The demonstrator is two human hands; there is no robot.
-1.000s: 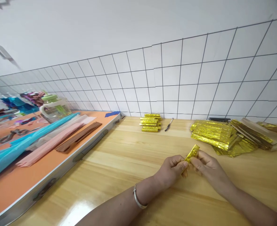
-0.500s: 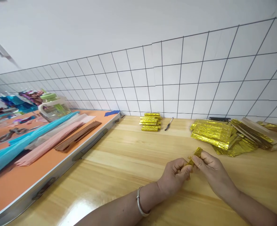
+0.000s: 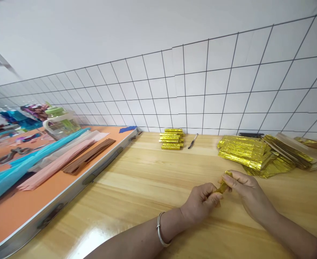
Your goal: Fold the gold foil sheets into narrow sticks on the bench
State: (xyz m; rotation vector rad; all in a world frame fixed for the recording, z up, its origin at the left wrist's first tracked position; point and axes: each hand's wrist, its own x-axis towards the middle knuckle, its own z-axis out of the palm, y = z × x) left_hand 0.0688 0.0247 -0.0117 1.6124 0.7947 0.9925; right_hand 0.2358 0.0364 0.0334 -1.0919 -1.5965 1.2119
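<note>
A small folded gold foil strip (image 3: 223,186) is pinched between both hands just above the wooden table (image 3: 147,187). My left hand (image 3: 201,203), with a silver bangle at the wrist, grips its lower end with closed fingers. My right hand (image 3: 244,192) closes thumb and fingers over its upper end, hiding most of it. A loose heap of gold foil sheets (image 3: 255,154) lies just beyond my right hand. A neat stack of folded gold strips (image 3: 171,139) sits at the wall.
A black pen (image 3: 193,141) lies beside the stack. To the left an orange table (image 3: 26,205) carries blue, pink and brown paper strips (image 3: 56,163), scissors (image 3: 4,156) and a clear jar with a green lid (image 3: 60,122). A wire grid covers the wall.
The gold strip stuck up well above my fingers a second ago; my right hand has since closed down over it, so only a short bit shows. Both hands stayed in place.
</note>
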